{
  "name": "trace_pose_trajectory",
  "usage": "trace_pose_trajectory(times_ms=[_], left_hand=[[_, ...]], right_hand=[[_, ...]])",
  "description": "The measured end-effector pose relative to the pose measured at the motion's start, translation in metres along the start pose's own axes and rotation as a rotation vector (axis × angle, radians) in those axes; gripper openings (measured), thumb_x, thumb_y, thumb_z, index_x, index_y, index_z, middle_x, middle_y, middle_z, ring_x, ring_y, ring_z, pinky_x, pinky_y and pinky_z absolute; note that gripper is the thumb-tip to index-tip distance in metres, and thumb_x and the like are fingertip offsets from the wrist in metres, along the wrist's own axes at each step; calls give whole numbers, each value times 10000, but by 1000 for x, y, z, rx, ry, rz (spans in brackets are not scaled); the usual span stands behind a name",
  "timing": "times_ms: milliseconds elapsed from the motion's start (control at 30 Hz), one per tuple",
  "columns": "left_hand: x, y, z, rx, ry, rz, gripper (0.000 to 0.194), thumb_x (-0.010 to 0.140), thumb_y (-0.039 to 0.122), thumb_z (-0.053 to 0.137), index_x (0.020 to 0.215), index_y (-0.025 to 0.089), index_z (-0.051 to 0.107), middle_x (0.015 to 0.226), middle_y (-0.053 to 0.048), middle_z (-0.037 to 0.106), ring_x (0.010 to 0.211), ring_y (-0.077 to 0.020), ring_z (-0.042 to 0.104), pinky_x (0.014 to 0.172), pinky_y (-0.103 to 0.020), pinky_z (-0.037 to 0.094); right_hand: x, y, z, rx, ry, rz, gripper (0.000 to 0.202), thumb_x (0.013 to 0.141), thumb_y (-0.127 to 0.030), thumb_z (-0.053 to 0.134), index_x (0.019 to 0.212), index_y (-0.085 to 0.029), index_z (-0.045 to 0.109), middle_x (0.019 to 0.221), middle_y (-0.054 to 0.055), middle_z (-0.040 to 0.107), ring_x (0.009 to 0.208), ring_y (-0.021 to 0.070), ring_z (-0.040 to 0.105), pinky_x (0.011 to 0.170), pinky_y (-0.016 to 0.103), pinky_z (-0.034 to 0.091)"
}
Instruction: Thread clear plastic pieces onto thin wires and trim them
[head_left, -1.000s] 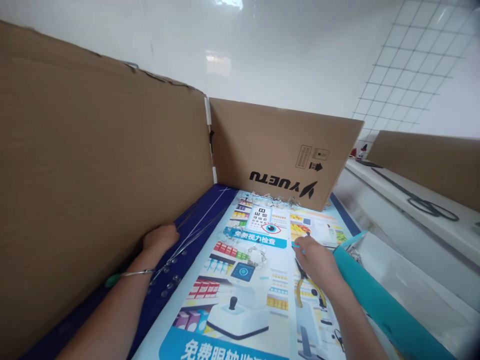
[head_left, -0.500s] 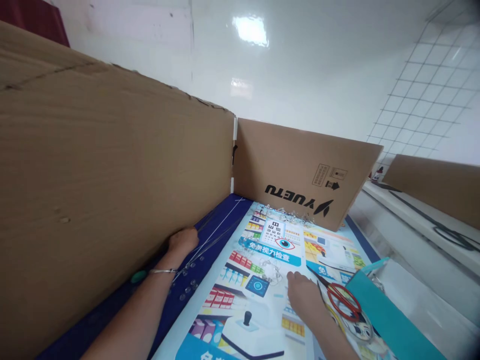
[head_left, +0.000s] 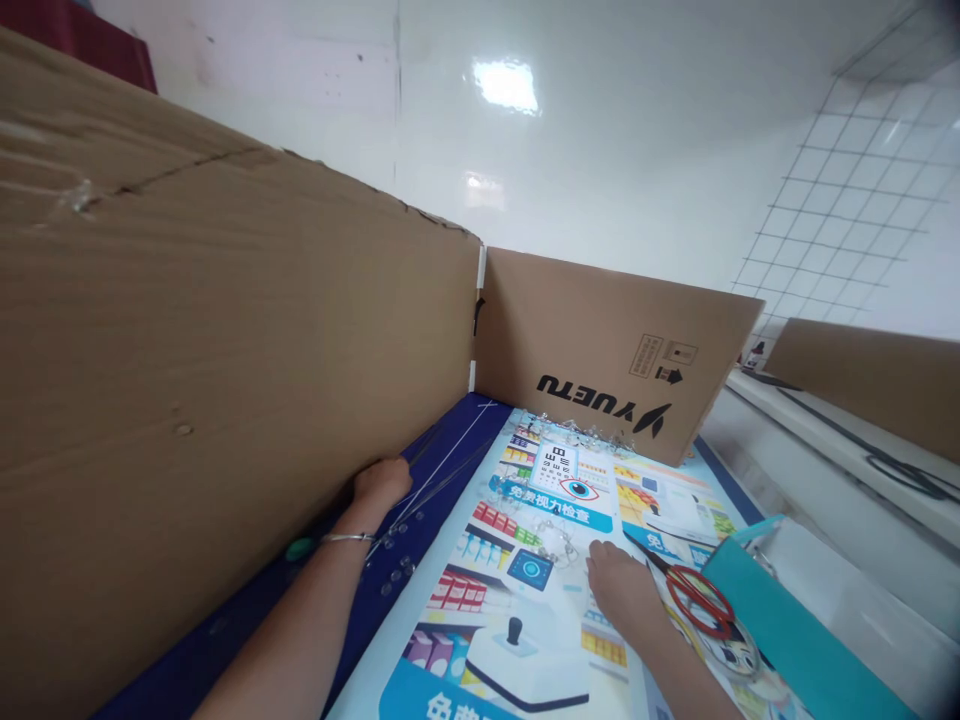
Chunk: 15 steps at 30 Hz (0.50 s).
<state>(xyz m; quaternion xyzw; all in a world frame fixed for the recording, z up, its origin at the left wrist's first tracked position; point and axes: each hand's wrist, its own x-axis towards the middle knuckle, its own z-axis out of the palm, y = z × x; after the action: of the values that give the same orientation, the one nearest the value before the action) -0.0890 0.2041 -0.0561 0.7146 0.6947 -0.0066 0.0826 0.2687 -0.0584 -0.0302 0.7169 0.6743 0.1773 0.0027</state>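
My left hand [head_left: 381, 484] is closed low beside the tall cardboard wall, over the blue cloth [head_left: 457, 425]. Thin cords [head_left: 442, 480] run along the cloth next to it, and clear round beads [head_left: 396, 577] lie near the wrist. What its fingers hold, if anything, is hidden. My right hand [head_left: 616, 580] rests closed on the printed poster [head_left: 450, 690], its fingers curled out of sight. Just left of it lies a loose cluster of clear beads [head_left: 556, 540]. Red-handled scissors [head_left: 701, 600] are close on its right, blades toward the hand.
Cardboard panels stand at the left [head_left: 225, 360] and at the back [head_left: 600, 330]. More clear beads [head_left: 570, 430] lie along the back panel's foot. At right are a clear tape roll [head_left: 739, 655], a teal-edged container [head_left: 795, 620] and a white ledge [head_left: 810, 400] with dark cords.
The whole view has shifted slightly, so everything appears a little farther right and lower. Both hands keep nearly the same places and closed shapes.
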Motion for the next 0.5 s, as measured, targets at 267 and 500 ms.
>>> trace_pose_trajectory(times_ms=[267,500], left_hand=[[4,-6,4,-27,0,-6,281,860,302,512,1086,136,538,1082,-81,566,936,-194,570,788,-387,485],[2,-9,5,-41,8,2,280,864,311,505,1083,140,539,1077,-79,569,932,-192,571,787,-387,485]], right_hand=[[-1,1,6,-65,19,-30,166,893,-221,366,829,-197,518,735,47,581,643,182,571,521,261,280],[-3,-3,3,-75,41,-53,149,863,-136,378,822,-197,508,738,37,570,664,181,559,543,260,287]])
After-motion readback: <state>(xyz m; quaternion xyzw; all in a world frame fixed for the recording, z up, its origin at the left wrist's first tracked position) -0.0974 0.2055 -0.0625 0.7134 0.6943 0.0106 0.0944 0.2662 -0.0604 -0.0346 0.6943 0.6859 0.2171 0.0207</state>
